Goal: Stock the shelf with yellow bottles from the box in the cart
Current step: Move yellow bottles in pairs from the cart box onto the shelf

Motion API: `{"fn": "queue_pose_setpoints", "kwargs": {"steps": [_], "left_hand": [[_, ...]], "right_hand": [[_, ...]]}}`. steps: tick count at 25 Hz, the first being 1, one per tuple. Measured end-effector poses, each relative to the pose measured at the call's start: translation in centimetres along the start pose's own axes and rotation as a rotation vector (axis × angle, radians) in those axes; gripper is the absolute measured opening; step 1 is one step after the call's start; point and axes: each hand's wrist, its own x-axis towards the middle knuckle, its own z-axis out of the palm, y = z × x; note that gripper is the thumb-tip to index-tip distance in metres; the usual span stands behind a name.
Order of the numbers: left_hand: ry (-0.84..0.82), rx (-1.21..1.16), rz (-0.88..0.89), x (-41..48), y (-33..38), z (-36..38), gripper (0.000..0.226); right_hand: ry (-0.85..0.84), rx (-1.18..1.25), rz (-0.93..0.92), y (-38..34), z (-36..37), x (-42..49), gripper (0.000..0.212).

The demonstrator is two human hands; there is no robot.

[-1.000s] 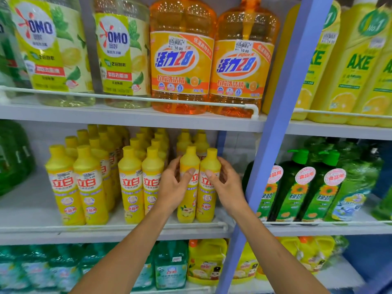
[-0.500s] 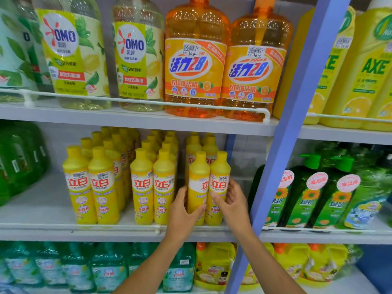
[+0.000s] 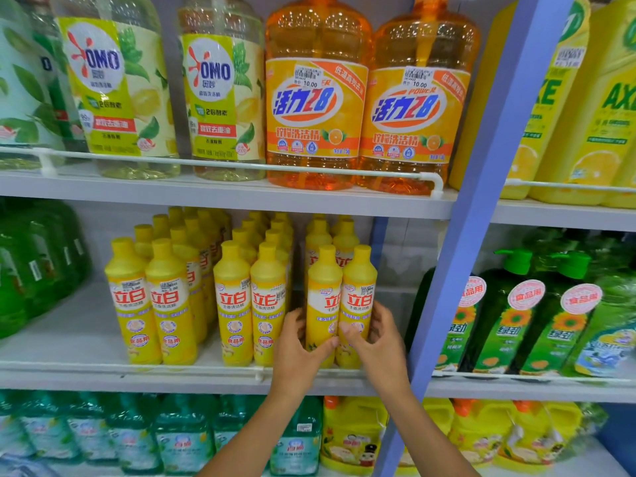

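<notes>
Both hands are full: the left hand (image 3: 298, 351) wraps the left bottle (image 3: 323, 301) low down and the right hand (image 3: 380, 342) wraps the right bottle (image 3: 359, 294), thumbs on the fronts. The bottles touch and stand on the shelf (image 3: 69, 339). I would turn the left bottle's label outward, then line the pair up with the rows (image 3: 249, 304) just left of the left hand.

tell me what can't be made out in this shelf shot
Head view only:
- The cart and box: outside the frame.
- Lower labels of the pair of yellow bottles: covered by the left hand and right hand.
- Count of rear yellow bottles: hidden behind front rows.
- Left-edge green bottles: blurred, cut off.
</notes>
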Motion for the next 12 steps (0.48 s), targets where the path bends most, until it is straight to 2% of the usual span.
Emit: {"fn": "queue_pose_setpoints", "kwargs": {"steps": [3, 7, 12], "left_hand": [[0.030, 0.082, -0.018, 0.4, -0.4, 0.4, 0.049], [-0.029, 0.167, -0.016, 1.2, -0.4, 0.3, 0.051], [0.133, 0.198, -0.053, 0.4, 0.2, 1.5, 0.054]], "right_hand": [[0.087, -0.123, 0.003, 0.4, 0.4, 0.3, 0.057], [0.029, -0.141, 0.041, 0.8, -0.1, 0.9, 0.061], [0.041, -0.239, 0.075, 1.4, -0.2, 0.3, 0.054]]}}
